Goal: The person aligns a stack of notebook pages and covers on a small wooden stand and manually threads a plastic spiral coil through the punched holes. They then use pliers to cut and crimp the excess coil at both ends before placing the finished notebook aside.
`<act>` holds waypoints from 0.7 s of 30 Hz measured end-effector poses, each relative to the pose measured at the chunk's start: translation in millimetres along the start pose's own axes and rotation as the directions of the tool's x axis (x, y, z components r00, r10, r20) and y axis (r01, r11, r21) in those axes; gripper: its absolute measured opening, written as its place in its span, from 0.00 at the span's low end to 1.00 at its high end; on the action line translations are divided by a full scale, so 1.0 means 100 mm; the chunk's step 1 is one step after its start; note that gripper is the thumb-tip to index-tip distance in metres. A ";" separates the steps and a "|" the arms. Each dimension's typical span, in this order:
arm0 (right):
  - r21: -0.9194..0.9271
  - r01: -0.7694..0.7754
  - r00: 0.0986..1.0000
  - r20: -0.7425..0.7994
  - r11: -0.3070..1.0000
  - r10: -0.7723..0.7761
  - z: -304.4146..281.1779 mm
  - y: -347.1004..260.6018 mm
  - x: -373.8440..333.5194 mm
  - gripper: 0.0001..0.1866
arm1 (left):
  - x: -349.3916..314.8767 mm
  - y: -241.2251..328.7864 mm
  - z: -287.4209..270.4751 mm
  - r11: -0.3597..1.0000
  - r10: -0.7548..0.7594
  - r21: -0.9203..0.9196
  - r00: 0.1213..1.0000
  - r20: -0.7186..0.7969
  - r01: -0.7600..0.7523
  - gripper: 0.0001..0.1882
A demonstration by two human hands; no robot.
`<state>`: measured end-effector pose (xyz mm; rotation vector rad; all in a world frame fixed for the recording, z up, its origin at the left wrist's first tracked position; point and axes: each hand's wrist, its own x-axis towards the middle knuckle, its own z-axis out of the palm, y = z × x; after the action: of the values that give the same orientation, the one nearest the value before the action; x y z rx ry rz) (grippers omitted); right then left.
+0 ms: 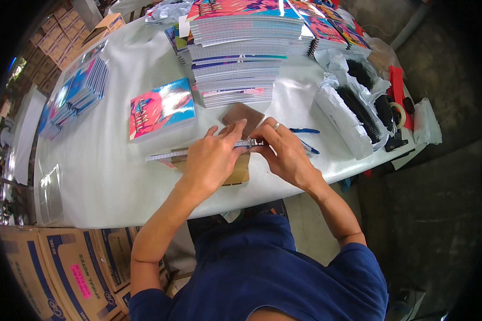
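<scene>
Hold the notebook [168, 154] steady

My left hand [209, 160] grasps it, edge upward, at the middle of the frame, over the table [107, 184]; my right hand [284, 155] pinches its right end. I think I should hold the pages even and press softly.

Cardboard boxes [76, 267] at lower left

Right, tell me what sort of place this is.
Probably a notebook binding or finishing workshop: a tall stack of glossy, colourful-covered notebooks, what look like black binding coils on the right, and brown cardboard cartons at lower left.
</scene>
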<state>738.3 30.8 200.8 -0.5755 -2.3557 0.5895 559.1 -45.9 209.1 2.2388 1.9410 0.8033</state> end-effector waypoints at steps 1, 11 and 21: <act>-0.029 0.027 1.000 0.004 0.999 -0.027 0.00 0.01 -0.01 0.14 | 0.01 0.01 -0.03 0.999 -0.023 -0.048 0.999 0.032 0.025 0.27; 0.030 -0.016 1.000 -0.006 0.999 0.017 0.06 -0.02 -0.03 0.10 | 0.00 0.02 -0.06 0.990 -0.040 -0.135 0.999 0.036 0.045 0.20; 0.003 0.013 0.995 -0.096 1.000 -0.013 0.13 0.02 -0.04 0.10 | -0.01 0.03 -0.01 0.991 -0.055 -0.121 0.998 0.022 0.057 0.27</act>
<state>733.1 26.6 189.2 -0.5740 -2.2659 0.5486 561.0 -47.7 210.8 2.1059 1.8837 0.8652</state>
